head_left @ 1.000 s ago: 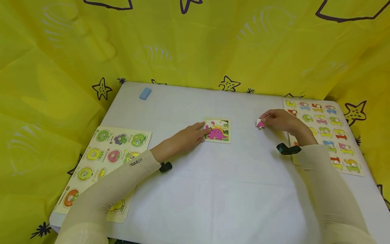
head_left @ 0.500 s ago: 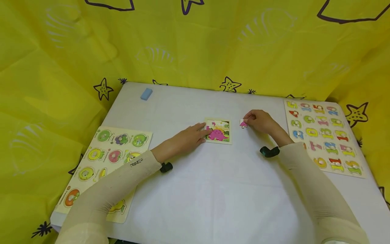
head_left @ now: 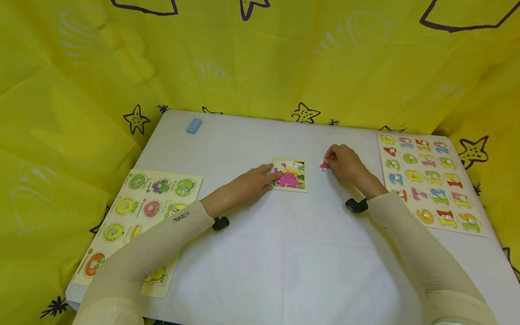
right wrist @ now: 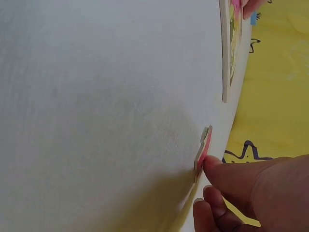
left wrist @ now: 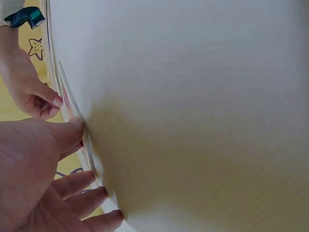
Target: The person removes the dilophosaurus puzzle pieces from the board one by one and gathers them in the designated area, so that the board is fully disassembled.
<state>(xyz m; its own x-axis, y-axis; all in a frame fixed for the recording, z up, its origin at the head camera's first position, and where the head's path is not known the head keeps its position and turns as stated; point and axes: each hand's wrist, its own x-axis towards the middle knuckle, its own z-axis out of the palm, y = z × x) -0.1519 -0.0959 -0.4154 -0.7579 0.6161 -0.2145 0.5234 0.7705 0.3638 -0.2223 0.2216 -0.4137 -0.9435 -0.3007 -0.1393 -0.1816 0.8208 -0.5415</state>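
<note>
A small square dinosaur jigsaw puzzle [head_left: 298, 190] lies mid-table in the head view, with a pink dinosaur on it. My left hand [head_left: 252, 183] rests at its left edge, fingers extended and the index finger reaching over the picture. The left wrist view has the thumb [left wrist: 72, 128] against the puzzle's edge. Right of the puzzle, my right hand [head_left: 347, 164] pinches a pink-and-white puzzle piece [head_left: 323, 165]. In the right wrist view that piece [right wrist: 203, 151] is tilted beside the thumb, apart from the puzzle's frame [right wrist: 225, 63]. My fingers cover part of the piece.
A fruit peg board [head_left: 164, 225] lies at the left, partly under my left forearm. On the right is a number peg board [head_left: 436, 180]. A light blue block [head_left: 194, 126] sits at the back left. Yellow patterned cloth [head_left: 260, 58] rises behind the white table [head_left: 284, 271].
My right hand has moved left toward the puzzle with the piece, then stayed near the same spot while the piece tilted. The left hand has stayed on the puzzle's edge.
</note>
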